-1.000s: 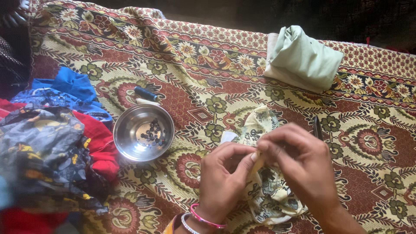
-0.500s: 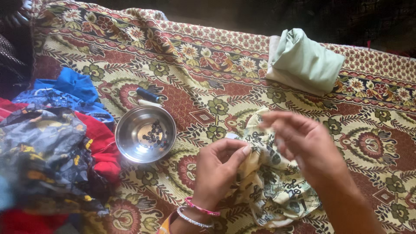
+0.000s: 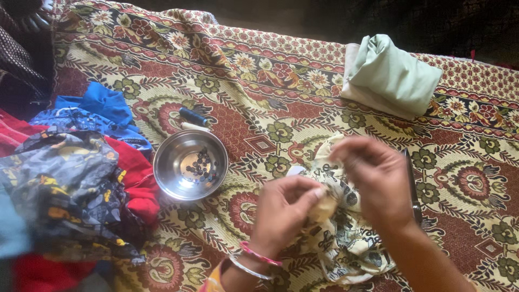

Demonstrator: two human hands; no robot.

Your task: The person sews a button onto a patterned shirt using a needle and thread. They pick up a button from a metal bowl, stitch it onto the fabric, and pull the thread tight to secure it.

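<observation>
My left hand (image 3: 282,212) pinches a fold of a cream cloth with a dark print (image 3: 346,243), which lies bunched on the patterned bedspread (image 3: 259,108). My right hand (image 3: 377,181) hovers just above the cloth's upper part, back towards the camera, fingertips pinched together. Anything small between them is hidden. Pink and silver bangles sit on my left wrist.
A steel bowl (image 3: 167,173) holding several dark buttons (image 3: 201,165) stands left of my hands. Beyond it lie a dark blue thread spool (image 3: 193,116) and a white stick. A pile of coloured clothes (image 3: 75,178) fills the left. Folded pale green cloth (image 3: 392,75) lies far right; a dark tool (image 3: 412,186) lies beside my right hand.
My right hand pulled up and away from the cloth, then came back down close to it. My left hand kept its pinch on the cloth. The view shifted slightly.
</observation>
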